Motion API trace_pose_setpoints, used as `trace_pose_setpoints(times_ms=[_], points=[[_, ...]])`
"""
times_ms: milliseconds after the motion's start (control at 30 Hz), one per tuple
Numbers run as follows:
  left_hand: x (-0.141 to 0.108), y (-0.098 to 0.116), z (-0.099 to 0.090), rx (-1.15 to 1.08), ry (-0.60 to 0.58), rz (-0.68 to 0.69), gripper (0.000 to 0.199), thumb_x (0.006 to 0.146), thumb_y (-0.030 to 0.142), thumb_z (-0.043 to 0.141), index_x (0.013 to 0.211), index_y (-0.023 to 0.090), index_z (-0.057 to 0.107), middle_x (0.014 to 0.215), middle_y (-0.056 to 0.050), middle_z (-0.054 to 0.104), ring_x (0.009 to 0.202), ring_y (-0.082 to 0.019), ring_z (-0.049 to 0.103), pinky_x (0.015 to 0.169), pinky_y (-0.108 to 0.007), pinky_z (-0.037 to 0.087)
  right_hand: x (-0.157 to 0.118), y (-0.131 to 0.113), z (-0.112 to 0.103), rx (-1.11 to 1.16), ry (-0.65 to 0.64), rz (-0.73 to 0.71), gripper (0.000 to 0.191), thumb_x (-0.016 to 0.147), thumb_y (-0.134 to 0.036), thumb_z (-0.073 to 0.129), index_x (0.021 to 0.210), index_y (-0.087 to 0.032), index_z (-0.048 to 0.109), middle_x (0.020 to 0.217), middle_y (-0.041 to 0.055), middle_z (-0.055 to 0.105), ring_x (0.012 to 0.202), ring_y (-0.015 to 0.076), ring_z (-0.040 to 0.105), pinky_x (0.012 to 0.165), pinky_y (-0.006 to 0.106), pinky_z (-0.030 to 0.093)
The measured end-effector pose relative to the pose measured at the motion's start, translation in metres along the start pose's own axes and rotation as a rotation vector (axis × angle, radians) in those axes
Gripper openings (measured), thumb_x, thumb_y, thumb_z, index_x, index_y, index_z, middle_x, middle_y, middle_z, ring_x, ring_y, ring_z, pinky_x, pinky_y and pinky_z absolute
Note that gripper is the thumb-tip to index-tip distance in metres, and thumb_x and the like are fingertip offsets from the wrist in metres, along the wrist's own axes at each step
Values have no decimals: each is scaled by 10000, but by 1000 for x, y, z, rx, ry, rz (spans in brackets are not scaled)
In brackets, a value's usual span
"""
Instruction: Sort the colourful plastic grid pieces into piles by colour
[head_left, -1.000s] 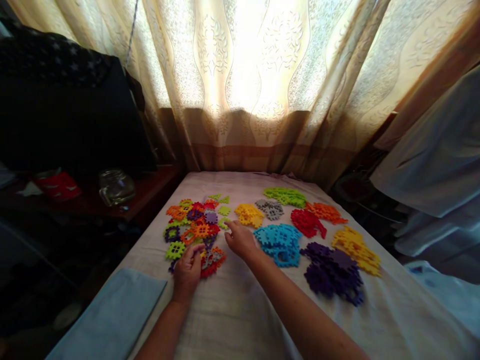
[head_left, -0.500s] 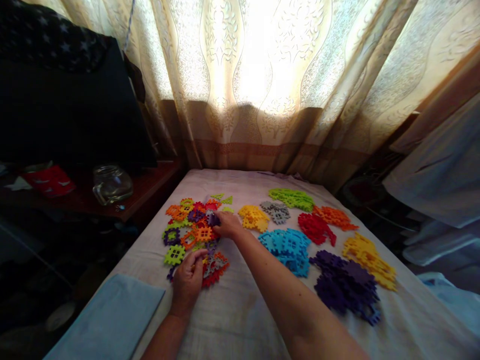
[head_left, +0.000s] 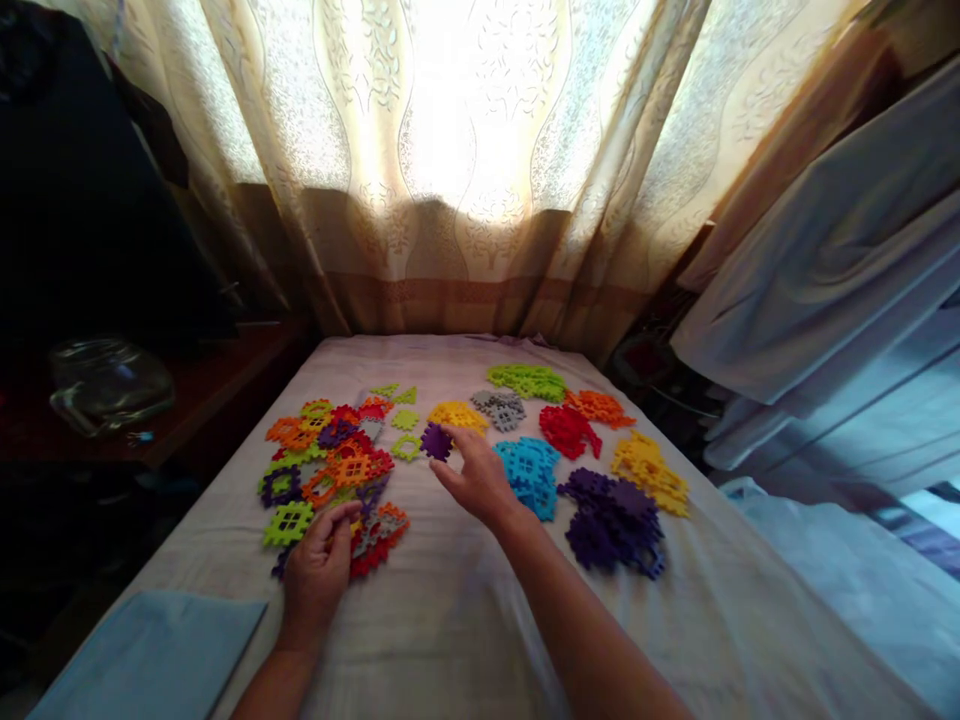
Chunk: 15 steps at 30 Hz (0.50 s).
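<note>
Between the thumb and fingers of my right hand (head_left: 476, 478) is a purple interlocking plastic tile (head_left: 435, 442) with a notched edge, raised just right of a mixed-colour pile. My left hand (head_left: 319, 560) rests at the near side of that pile, its fingers curled in with nothing visible in them. Beside it lie a lime green window tile (head_left: 288, 523), orange tiles (head_left: 352, 468) and a stack of red and grey tiles (head_left: 381, 540). Loose lime green tiles (head_left: 406, 420) lie beyond the purple tile. Part of the yellow pile (head_left: 456, 414) is hidden behind my right hand.
Sorted piles spread to the right: blue (head_left: 529, 475), purple (head_left: 615, 525), red (head_left: 568, 430), grey (head_left: 499, 408), green (head_left: 527, 381), orange (head_left: 600, 408) and yellow (head_left: 651, 473). A folded light blue cloth (head_left: 150, 655) lies at near left. A glass jar (head_left: 111, 388) stands on a side table.
My right hand has lifted a purple tile out of the mixed pile and moved it rightward. The left hand stays by the pile. The whole view has swung to the right.
</note>
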<state>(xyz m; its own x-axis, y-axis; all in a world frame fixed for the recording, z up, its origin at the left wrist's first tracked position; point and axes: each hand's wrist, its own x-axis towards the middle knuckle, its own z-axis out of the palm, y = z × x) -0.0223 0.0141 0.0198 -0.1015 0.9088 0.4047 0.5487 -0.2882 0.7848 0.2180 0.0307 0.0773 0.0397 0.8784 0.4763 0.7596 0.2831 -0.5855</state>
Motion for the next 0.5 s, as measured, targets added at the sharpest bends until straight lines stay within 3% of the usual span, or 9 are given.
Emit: trace_pose_setpoints(times_ms=[100,267,367,500], points=[[0,2,-1,3,-6,-11,310,798,436,498,922,245,709,872,-11,763,814,-189,722,723,-268,574,-31,24,-58,-68,112,78,457,799,-327,603,1236,-195,582,1208,119,644,1120,249,587,996,417,446],[1,4,-1,49,-18,-8,298,797,433,497,928,266,706,895,2,761,830,-191,716,740,-269,570,-85,76,-147,-178,350,383,516,797,-505,564,1200,-185,604,1180,138,651,1037,267,623,880,417,498],[1,2,-1,105,-21,-11,317,798,453,494,939,266,708,909,-1,759,842,-198,711,722,-271,566,-123,111,-173,-233,462,596,533,766,-565,556,1134,-186,628,1090,128,684,977,269,649,810,404,513],[3,-2,-3,167,-50,-3,336,789,467,495,957,272,710,919,-5,759,849,-207,711,686,-271,558,-163,145,-179,-262,449,728,423,767,-530,560,1016,-204,659,960,87,728,816,228,689,722,357,525]])
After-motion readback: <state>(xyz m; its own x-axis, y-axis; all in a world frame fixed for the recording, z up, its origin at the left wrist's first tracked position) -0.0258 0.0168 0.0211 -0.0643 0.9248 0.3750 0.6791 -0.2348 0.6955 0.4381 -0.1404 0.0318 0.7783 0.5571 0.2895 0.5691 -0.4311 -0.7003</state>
